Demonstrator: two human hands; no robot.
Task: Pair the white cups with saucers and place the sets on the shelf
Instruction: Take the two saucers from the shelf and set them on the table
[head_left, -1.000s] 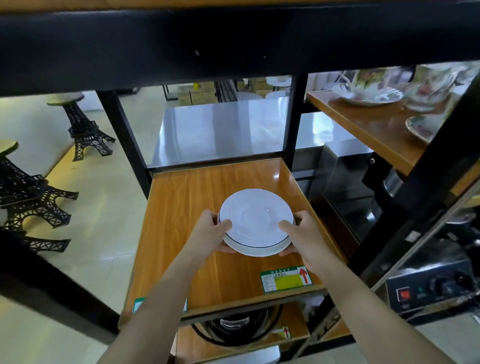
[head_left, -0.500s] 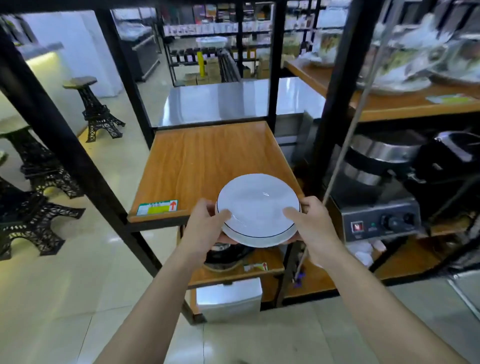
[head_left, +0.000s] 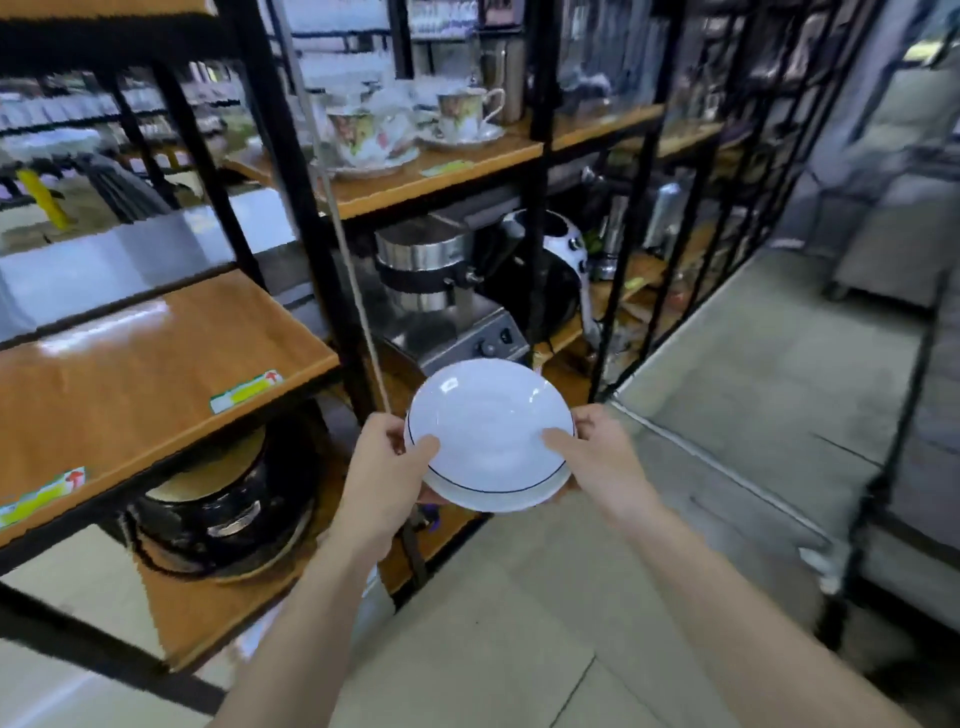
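A white saucer (head_left: 488, 431) with a thin dark rim line is held flat in the air in front of me, over the floor beside the shelving. My left hand (head_left: 387, 467) grips its left edge, thumb on top. My right hand (head_left: 597, 457) grips the right edge the same way. The bare wooden shelf (head_left: 130, 374) it was over lies to the left. No white cup is in view.
A higher wooden shelf (head_left: 415, 182) carries flowered cups on saucers (head_left: 465, 117). Steel and black appliances (head_left: 431, 280) stand on the lower shelves, with a black round cooker (head_left: 223, 509) under the bare shelf. Black metal uprights (head_left: 291, 156) frame the racks. Tiled floor (head_left: 753, 389) opens to the right.
Both hands have pulled the saucer back off the wooden shelf and carried it right, and my view has swung right along the shelving.
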